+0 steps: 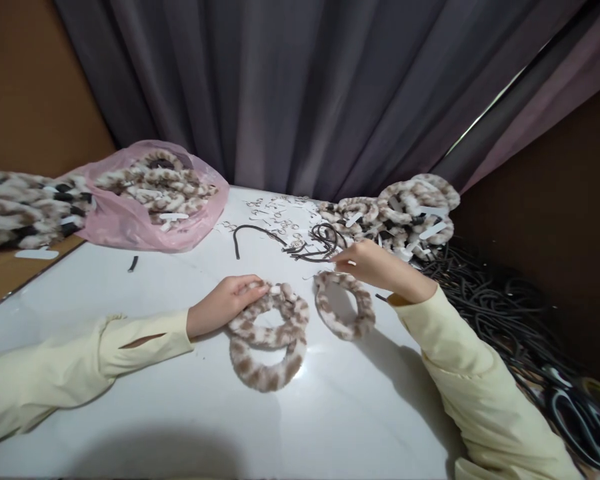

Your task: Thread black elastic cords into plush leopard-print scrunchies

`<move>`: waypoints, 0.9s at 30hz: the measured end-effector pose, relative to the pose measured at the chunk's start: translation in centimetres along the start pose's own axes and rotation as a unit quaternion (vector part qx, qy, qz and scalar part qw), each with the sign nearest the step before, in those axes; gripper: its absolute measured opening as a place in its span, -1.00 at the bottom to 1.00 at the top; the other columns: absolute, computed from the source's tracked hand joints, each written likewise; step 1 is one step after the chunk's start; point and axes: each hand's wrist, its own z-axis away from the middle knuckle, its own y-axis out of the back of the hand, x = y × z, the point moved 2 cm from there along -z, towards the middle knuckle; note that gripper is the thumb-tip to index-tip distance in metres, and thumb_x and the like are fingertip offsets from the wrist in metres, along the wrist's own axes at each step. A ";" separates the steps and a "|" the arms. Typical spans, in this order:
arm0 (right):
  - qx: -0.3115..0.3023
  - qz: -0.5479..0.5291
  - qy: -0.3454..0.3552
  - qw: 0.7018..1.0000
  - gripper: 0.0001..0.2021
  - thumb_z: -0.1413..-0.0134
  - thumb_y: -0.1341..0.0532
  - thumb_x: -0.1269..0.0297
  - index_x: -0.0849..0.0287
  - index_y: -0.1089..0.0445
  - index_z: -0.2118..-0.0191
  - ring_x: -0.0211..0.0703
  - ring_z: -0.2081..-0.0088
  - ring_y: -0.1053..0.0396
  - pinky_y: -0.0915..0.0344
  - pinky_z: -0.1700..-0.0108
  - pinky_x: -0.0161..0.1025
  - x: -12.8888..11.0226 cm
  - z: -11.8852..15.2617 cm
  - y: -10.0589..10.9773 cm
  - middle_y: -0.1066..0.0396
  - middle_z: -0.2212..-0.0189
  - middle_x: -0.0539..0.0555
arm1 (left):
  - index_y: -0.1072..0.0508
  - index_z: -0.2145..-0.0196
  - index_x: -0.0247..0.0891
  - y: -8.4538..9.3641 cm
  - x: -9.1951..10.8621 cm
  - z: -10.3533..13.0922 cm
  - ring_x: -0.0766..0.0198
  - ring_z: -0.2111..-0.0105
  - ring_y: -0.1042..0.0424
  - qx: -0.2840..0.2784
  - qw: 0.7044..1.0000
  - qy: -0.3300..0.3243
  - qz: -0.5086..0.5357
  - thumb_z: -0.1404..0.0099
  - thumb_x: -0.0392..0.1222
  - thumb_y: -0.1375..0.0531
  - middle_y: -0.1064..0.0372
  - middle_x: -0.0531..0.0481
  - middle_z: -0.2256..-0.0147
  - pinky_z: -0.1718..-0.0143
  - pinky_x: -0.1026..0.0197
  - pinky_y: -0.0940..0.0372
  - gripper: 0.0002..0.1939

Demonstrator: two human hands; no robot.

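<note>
My left hand (233, 300) grips the upper edge of a furry ring (265, 337), white with brown spots, its thumb and fingers pinched on the fur. A second furry ring (270, 373) lies partly under the first, nearer to me. My right hand (367, 263) has its fingers drawn together at the edge of a bunch of dark cords (323, 243); what is between the fingertips is hidden. Just below that hand is another spotted furry ring (347, 323); I cannot tell whether they touch.
Small metal hooks (277, 217) lie scattered at the table's back. A pink plastic bag (115, 223) full of furry rings stands left, beside another furry heap (20, 207). More furry rings (415, 203) are piled back right. Long dark cords (485, 300) heap along the right edge.
</note>
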 end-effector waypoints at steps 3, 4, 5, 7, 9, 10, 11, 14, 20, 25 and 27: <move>-0.045 0.000 0.001 0.999 -0.83 0.04 -0.20 0.41 0.21 -0.51 0.29 -0.22 0.42 -0.39 -0.25 0.34 -0.36 0.9 -0.3 -0.6 -0.50 0.40 0.09 | -0.35 0.44 -0.29 0.4 -0.3 -0.2 0.29 0.46 -0.31 0.044 0.992 -0.033 -0.109 -0.25 0.05 -0.01 -0.34 0.04 0.50 0.43 0.31 -0.19 -0.65; -0.047 0.003 0.009 0.999 -0.80 0.07 -0.21 0.43 0.23 -0.50 0.26 -0.21 0.39 -0.39 -0.25 0.34 -0.37 0.8 -0.4 -0.9 -0.49 0.35 0.11 | -0.36 0.42 -0.28 0.5 -0.4 -0.2 0.28 0.46 -0.33 0.051 0.984 -0.047 -0.165 -0.26 0.03 0.01 -0.36 0.03 0.50 0.42 0.30 -0.19 -0.66; -0.044 0.011 0.014 0.999 -0.76 0.10 -0.22 0.46 0.25 -0.48 0.23 -0.21 0.36 -0.38 -0.24 0.33 -0.37 0.7 -0.6 -1.3 -0.47 0.30 0.13 | -0.38 0.38 -0.27 0.5 -0.6 -0.2 0.28 0.48 -0.34 0.054 0.970 -0.064 -0.228 -0.28 0.01 0.03 -0.37 0.03 0.51 0.43 0.29 -0.18 -0.67; -0.046 0.033 0.008 0.998 -0.72 0.15 -0.20 0.54 0.29 -0.47 0.22 -0.20 0.34 -0.36 -0.22 0.33 -0.39 0.4 -0.9 -1.9 -0.44 0.27 0.17 | -0.38 0.29 -0.25 0.4 -0.8 -0.1 0.26 0.53 -0.35 0.049 0.930 -0.098 -0.351 -0.30 -0.05 0.05 -0.39 0.02 0.53 0.48 0.29 -0.14 -0.70; -0.060 0.041 -0.012 0.997 -0.73 0.17 -0.17 0.59 0.31 -0.46 0.27 -0.23 0.38 -0.34 -0.19 0.38 -0.41 0.5 -1.1 -2.4 -0.44 0.32 0.16 | -0.36 0.23 -0.25 0.2 -1.0 0.0 0.23 0.55 -0.37 0.047 0.894 -0.117 -0.430 -0.31 -0.09 0.08 -0.41 -0.01 0.52 0.52 0.28 -0.10 -0.71; -0.067 0.040 -0.021 0.997 -0.75 0.17 -0.15 0.59 0.30 -0.46 0.30 -0.25 0.42 -0.33 -0.17 0.41 -0.41 0.6 -1.2 -2.5 -0.44 0.37 0.14 | -0.34 0.21 -0.26 0.2 -1.1 0.1 0.22 0.56 -0.37 0.049 0.887 -0.115 -0.445 -0.32 -0.10 0.09 -0.41 -0.02 0.51 0.53 0.27 -0.09 -0.71; -0.072 0.036 -0.026 0.996 -0.77 0.16 -0.15 0.59 0.30 -0.45 0.32 -0.27 0.45 -0.31 -0.15 0.44 -0.41 0.8 -1.1 -2.5 -0.44 0.42 0.11 | -0.32 0.19 -0.26 0.2 -1.1 0.1 0.21 0.56 -0.37 0.055 0.889 -0.106 -0.443 -0.32 -0.11 0.10 -0.40 -0.02 0.52 0.53 0.27 -0.09 -0.71; -0.065 0.015 -0.014 0.998 -0.82 0.11 -0.15 0.54 0.28 -0.44 0.34 -0.28 0.48 -0.31 -0.14 0.45 -0.41 1.2 -0.8 -1.7 -0.43 0.47 0.07 | -0.22 0.06 -0.26 1.0 -1.2 -0.3 0.24 0.55 -0.36 0.122 0.932 -0.067 -0.333 -0.31 -0.15 0.10 -0.35 0.06 0.54 0.49 0.26 -0.16 -0.70; 0.007 -0.034 -0.005 0.999 -0.76 0.07 -0.18 0.48 0.25 -0.40 0.20 -0.20 0.36 -0.41 -0.25 0.33 -0.38 0.9 0.0 0.4 -0.49 0.34 0.09 | -0.12 -0.05 -0.24 3.1 -2.7 -2.0 0.22 0.23 -0.35 0.269 0.956 -0.045 -0.103 -0.23 -0.16 0.03 -0.34 -0.09 0.14 0.20 0.15 -0.26 -0.58; 0.046 -0.020 -0.010 0.999 -0.53 0.00 -0.14 0.48 0.33 -0.19 -0.10 -0.09 0.25 -0.44 -0.28 0.22 -0.30 0.2 -0.3 0.0 -0.50 0.25 0.17 | -0.08 -0.13 -0.25 2.6 -3.0 -2.0 -0.03 -0.07 -0.14 0.244 0.938 -0.054 -0.239 -0.17 -0.13 -0.07 -0.19 -0.23 -0.04 -0.06 -0.13 -0.04 -0.44; 0.059 -0.010 0.004 0.998 -0.45 -0.05 -0.08 0.49 0.34 -0.02 -0.20 -0.08 0.26 -0.44 -0.27 0.22 -0.27 -0.2 -0.4 -0.5 -0.48 0.19 0.19 | -0.07 -0.14 -0.27 2.1 -2.8 -1.7 -0.09 -0.13 -0.05 0.229 0.923 -0.059 -0.304 -0.21 -0.12 -0.03 -0.11 -0.29 -0.11 -0.07 -0.20 0.04 -0.46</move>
